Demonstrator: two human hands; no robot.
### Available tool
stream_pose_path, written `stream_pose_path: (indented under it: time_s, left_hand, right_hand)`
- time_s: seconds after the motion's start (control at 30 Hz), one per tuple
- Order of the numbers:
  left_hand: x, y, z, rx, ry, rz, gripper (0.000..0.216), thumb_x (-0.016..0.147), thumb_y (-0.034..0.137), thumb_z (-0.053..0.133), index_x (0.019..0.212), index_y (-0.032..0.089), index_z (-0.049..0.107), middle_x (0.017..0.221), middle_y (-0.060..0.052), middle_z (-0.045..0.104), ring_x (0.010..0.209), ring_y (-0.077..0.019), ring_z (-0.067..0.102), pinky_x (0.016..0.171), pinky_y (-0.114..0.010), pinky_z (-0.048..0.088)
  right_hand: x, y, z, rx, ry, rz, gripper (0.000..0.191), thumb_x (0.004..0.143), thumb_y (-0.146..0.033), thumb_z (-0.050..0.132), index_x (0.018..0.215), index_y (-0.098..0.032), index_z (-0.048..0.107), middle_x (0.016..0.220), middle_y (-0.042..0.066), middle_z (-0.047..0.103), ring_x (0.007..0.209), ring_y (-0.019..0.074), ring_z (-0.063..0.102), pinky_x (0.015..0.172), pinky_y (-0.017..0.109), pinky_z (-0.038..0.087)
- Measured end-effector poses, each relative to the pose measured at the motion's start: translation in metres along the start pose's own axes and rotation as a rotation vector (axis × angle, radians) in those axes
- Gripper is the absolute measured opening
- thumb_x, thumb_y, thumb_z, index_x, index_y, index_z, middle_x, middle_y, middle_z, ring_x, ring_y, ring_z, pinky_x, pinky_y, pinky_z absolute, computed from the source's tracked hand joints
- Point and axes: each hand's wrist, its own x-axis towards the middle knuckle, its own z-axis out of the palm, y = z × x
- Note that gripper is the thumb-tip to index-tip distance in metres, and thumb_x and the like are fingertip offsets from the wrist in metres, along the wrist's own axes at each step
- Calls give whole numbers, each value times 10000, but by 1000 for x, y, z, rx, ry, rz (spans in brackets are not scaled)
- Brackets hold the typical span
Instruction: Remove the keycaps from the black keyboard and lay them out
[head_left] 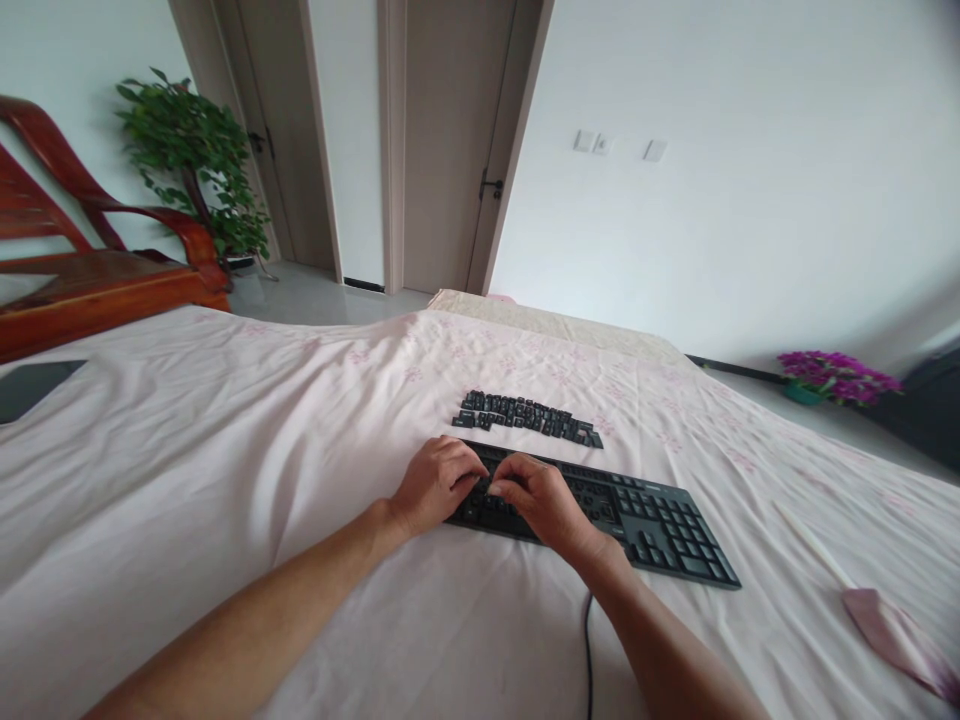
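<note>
A black computer keyboard lies on the pink cloth, with bare sockets in its middle part and keys in place at its right end. Over its left part, my left hand has its fingers curled and closed. Close beside it, my right hand pinches downward, thumb against fingers, at the same part of the keyboard. Anything between the fingertips is too small or hidden to name. Just behind the keyboard, several loose black keycaps lie in rough rows. The keyboard's cable runs toward me under my right forearm.
Wrinkled pale pink cloth covers the surface. A dark flat object lies at the left edge. To the right is a pale stick with pink fabric. Beyond stand a wooden chair, a plant and purple flowers.
</note>
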Motion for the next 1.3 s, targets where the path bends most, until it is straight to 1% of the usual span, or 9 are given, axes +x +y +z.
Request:
stream_pose_path:
  time_s: [0.17, 0.33, 0.57, 0.77, 0.93, 1.03, 1.1, 1.23, 1.3]
  left_hand:
    - [-1, 5, 3, 2, -67, 91, 109, 836, 171, 564, 874, 206, 660, 895, -9, 669, 905, -179, 554, 847, -337, 386]
    - [-1, 4, 4, 7, -106, 102, 109, 849, 199, 554, 889, 192, 655, 883, -23, 662, 893, -182, 555, 831, -330, 387]
    - [2, 2, 5, -55, -204, 118, 149, 803, 338, 650, 899, 224, 660, 920, 3, 655, 876, -170, 548, 808, -297, 372]
    - [2, 4, 14, -39, -162, 76, 199, 867, 364, 563, 789, 204, 652, 774, 10, 635, 773, -143, 532, 743, -276, 361]
    - [-1, 10, 17, -8, -147, 99, 178, 880, 338, 545, 833, 200, 648, 789, -1, 619, 782, -147, 536, 754, -286, 375]
    - [0, 13, 15, -103, -143, 55, 177, 899, 305, 515, 854, 186, 638, 829, -8, 606, 780, -140, 545, 732, -271, 401]
    - [0, 14, 13, -213, -140, 12, 167, 897, 273, 510, 837, 174, 632, 830, -7, 596, 775, -134, 550, 701, -251, 415]
    - [2, 11, 12, -367, -102, -97, 67, 833, 188, 571, 830, 170, 636, 811, -1, 601, 772, -128, 560, 691, -237, 436]
    - [2, 9, 14, -428, -77, -186, 134, 785, 141, 600, 906, 182, 639, 843, -3, 615, 777, -127, 573, 697, -239, 458]
  right_hand:
    - [0, 0, 0, 2, 3, -79, 90, 809, -237, 636, 734, -187, 629, 751, -16, 631, 714, 124, 574, 685, 224, 426]
    - [1, 2, 4, 40, -13, -72, 83, 836, -226, 610, 764, -188, 627, 746, -12, 633, 700, 127, 580, 671, 226, 431]
    - [-1, 5, 5, 32, -39, -183, 111, 876, -246, 574, 780, -195, 593, 801, -1, 608, 761, 130, 582, 719, 236, 437]
    - [-4, 17, 12, 12, -32, -320, 187, 927, -283, 477, 782, -197, 560, 782, 18, 572, 721, 133, 561, 694, 250, 450]
    - [-9, 27, 18, 60, 91, -365, 235, 943, -304, 415, 759, -209, 526, 756, 34, 571, 721, 152, 562, 697, 282, 470]
    - [-11, 29, 20, 88, 158, -351, 267, 948, -352, 380, 763, -217, 516, 743, 45, 574, 729, 168, 565, 704, 308, 483]
    - [-12, 27, 20, 78, 160, -339, 279, 949, -365, 370, 772, -214, 525, 752, 51, 578, 731, 169, 566, 706, 311, 484]
    - [-10, 19, 15, -20, 157, -379, 263, 951, -325, 365, 801, -212, 549, 810, 60, 605, 786, 176, 576, 761, 320, 469]
    - [-8, 14, 11, -85, 192, -393, 256, 952, -293, 354, 823, -212, 560, 864, 70, 622, 858, 192, 579, 818, 337, 450]
